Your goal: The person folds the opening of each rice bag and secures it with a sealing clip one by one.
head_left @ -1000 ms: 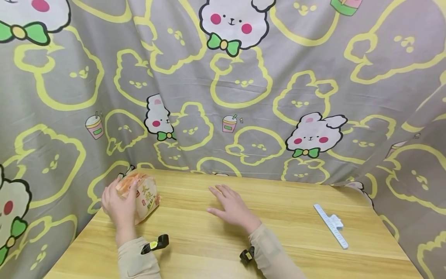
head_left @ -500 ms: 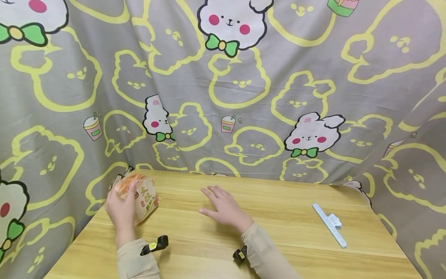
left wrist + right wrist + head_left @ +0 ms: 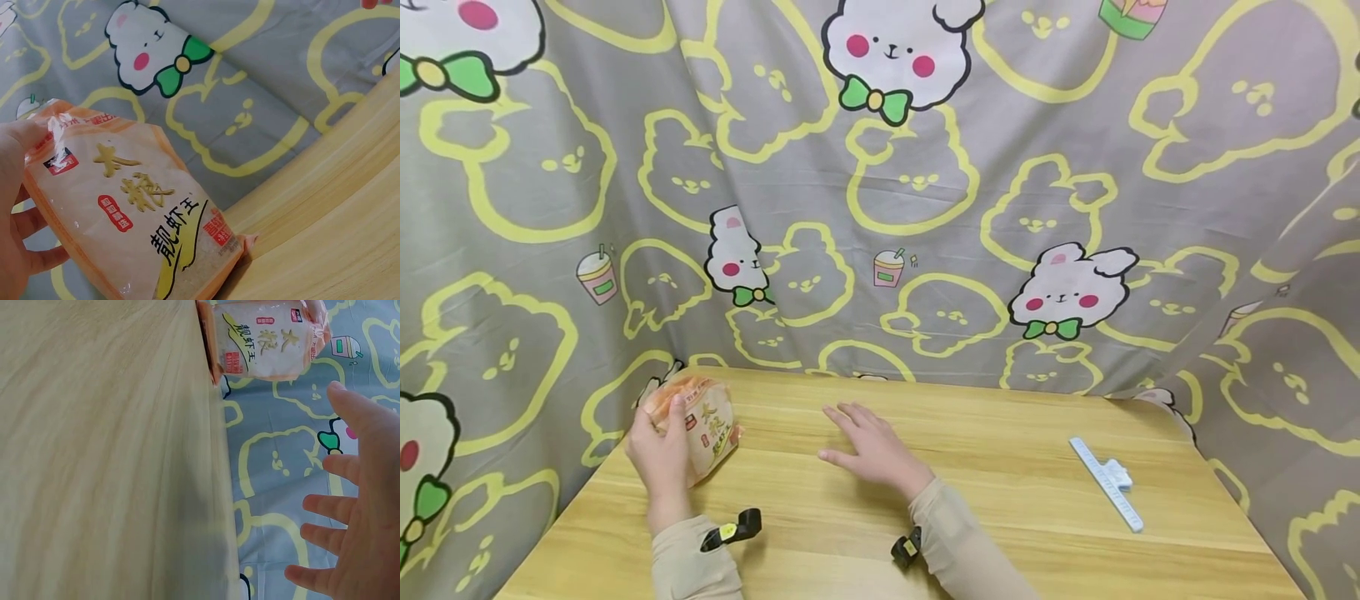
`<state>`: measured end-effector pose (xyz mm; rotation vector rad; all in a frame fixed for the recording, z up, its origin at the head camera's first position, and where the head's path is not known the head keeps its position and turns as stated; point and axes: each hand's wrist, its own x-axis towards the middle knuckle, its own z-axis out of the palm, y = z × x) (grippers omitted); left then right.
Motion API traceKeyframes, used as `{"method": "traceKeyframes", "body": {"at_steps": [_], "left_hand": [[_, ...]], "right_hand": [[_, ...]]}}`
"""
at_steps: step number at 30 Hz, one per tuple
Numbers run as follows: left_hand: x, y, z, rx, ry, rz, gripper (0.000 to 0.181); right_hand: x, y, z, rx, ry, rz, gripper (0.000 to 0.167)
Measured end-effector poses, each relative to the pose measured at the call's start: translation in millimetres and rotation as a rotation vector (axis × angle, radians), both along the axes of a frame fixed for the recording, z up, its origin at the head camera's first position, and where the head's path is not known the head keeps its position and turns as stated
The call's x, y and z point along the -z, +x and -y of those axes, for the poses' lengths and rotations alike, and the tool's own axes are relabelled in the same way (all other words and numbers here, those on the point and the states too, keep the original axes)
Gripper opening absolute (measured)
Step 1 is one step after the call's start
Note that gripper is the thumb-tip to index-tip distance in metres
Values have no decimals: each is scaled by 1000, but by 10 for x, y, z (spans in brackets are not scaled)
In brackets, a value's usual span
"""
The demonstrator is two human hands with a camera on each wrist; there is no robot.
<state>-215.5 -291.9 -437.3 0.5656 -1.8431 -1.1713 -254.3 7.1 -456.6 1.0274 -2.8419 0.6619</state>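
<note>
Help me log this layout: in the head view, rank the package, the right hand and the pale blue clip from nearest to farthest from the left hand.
1. Package: held in the left hand.
2. Right hand: to the package's right.
3. Pale blue clip: farthest right.

Got a wood-grain table (image 3: 820, 542) with bag (image 3: 709, 425) standing far left, pale-blue clip (image 3: 1107, 483) lying right.

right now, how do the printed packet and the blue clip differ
The packet is broad and bulky; the clip is a slim bar with a small tab at its side. The packet is orange and cream with printed characters; the clip is pale blue. The left grip holds the packet roughly upright; the clip lies untouched.
</note>
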Motion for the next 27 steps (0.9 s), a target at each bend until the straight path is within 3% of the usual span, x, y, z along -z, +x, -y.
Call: {"method": "traceKeyframes", "body": {"at_steps": [8,17,27], "left_hand": [[10,-44,-22,-41,-16,-77,37],[-18,-47,-70,-10,-16,-161,33],[-51,-55,-100,17,56,-171,32]], "right_hand": [[14,-12,38,-16,-16,3,74],[8,-35,114,-31,-5,-3,74],[26,-66,189,-42,6,7,72]]}}
